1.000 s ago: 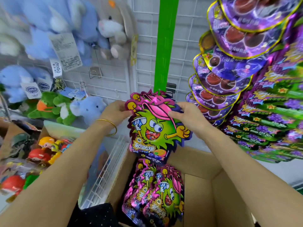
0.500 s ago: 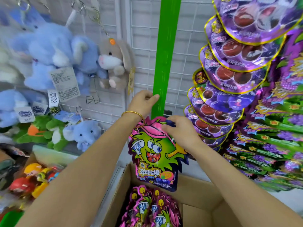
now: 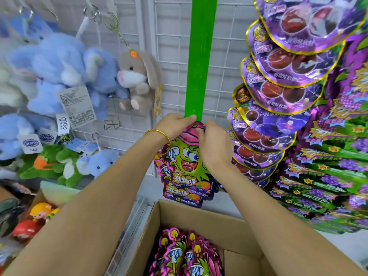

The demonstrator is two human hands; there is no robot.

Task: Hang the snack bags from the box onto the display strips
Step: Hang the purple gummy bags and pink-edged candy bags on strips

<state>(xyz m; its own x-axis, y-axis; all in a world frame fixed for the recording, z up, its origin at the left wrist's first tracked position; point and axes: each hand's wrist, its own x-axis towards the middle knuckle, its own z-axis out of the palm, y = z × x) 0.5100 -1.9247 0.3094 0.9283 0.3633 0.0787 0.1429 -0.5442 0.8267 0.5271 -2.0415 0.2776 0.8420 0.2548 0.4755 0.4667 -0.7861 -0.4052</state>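
Observation:
A green display strip (image 3: 199, 66) hangs down the white wire grid. My left hand (image 3: 175, 124), with a gold bangle on its wrist, pinches the strip's lower end. My right hand (image 3: 215, 144) grips the top of a pink-and-green snack bag (image 3: 184, 166) with a cartoon monster face and holds that top against the strip's end. The bottom edge of a second bag of the same kind (image 3: 185, 198) shows just behind and below it. Under my arms stands an open cardboard box (image 3: 199, 218) with several more of these snack bags (image 3: 185, 253) packed upright.
Purple candy bags (image 3: 278, 92) hang overlapped on a strip at the right, with green-and-purple packs (image 3: 328, 176) beyond them. Plush toys (image 3: 65, 76) hang on the grid at the left. Small toys (image 3: 37, 214) lie at the lower left.
My left hand let go of the bag and took the strip's lower end. My right hand carried the bag up from above the box to the strip.

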